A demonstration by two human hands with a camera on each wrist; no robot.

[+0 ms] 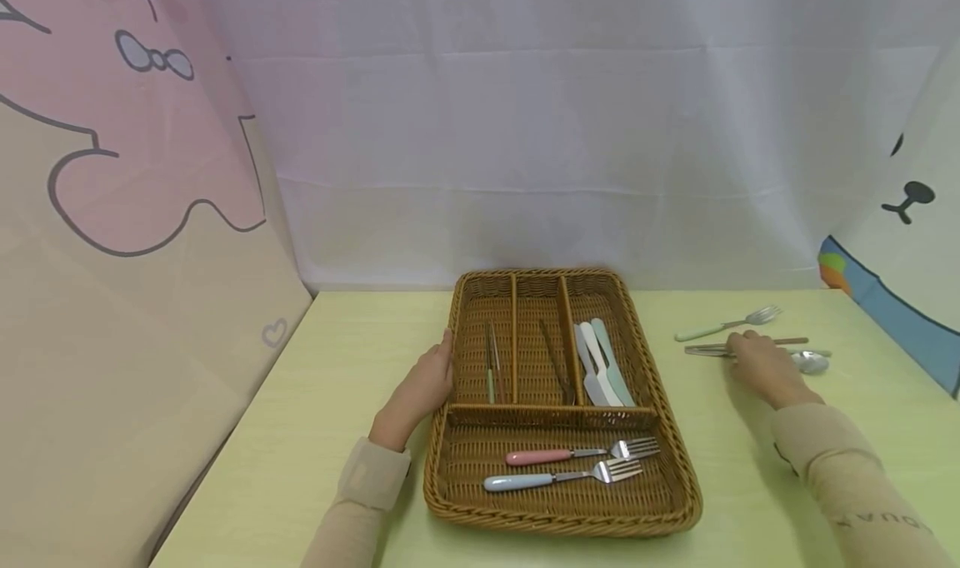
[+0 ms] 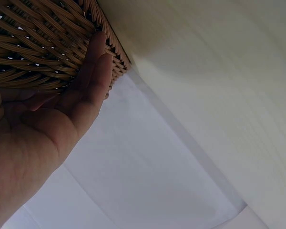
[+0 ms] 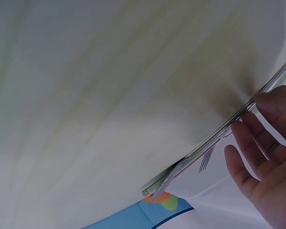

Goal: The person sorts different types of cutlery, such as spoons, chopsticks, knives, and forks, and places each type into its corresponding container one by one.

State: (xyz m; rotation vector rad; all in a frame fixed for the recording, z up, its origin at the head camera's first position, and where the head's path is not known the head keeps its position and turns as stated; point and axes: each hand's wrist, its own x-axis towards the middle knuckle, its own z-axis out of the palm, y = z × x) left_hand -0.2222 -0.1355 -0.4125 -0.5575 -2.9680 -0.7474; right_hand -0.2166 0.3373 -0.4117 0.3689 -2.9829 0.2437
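Note:
A brown wicker basket (image 1: 660,385) with dividers stands mid-table. My left hand (image 1: 423,376) rests against its left side; in the left wrist view its nearly straight fingers (image 2: 93,86) touch the woven wall. At the table's right, my right hand (image 1: 761,366) reaches over a small group of cutlery. Its thumb and fingertips pinch thin metal chopsticks (image 1: 705,351), whose red and green ends stick out beyond the hand. A spoon (image 1: 812,362) lies beside them, its handle partly hidden by the hand. Just behind is a fork (image 1: 705,331) with a pale green handle.
Inside the basket are a pink-handled fork (image 1: 540,456), a blue-handled fork (image 1: 521,481), several knives (image 1: 600,360) in the right compartment, thin chopsticks (image 1: 491,368) at left and a slim dark utensil (image 1: 557,360) in the middle. A white cloth (image 1: 525,151) hangs behind the table.

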